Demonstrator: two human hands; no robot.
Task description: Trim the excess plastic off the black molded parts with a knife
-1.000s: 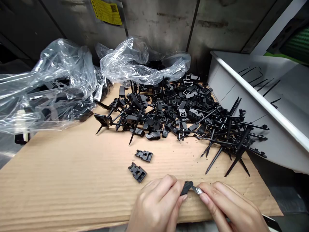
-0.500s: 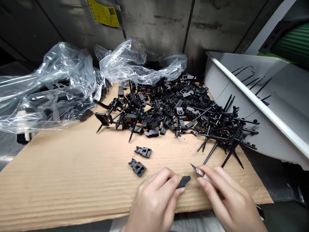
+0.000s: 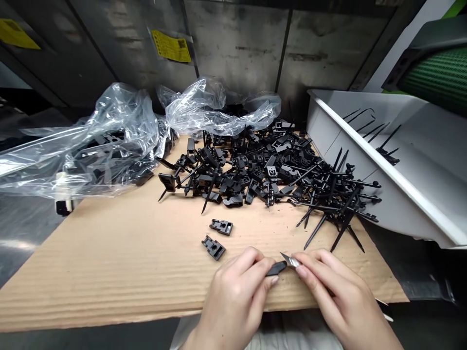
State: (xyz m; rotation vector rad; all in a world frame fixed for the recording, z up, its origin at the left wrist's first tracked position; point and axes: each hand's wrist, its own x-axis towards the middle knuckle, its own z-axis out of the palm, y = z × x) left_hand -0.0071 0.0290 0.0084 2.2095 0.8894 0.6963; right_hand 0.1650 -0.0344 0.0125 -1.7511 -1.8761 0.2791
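Head view: near the front edge of the worktop, left hand pinches 1 black part, right hand pinches 1 blade.

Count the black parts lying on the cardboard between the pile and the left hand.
2: one black part nearer the pile, a second black part nearer the left hand, which may hide more.

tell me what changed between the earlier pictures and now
The right hand drew its blade off the end of the black piece in the left hand, then brought it back close; whether it touches now is unclear. The head view has also shifted, bringing a second yellow label into view. Nothing was let go or taken up. The two loose black parts, the pile and the clear plastic stayed put.
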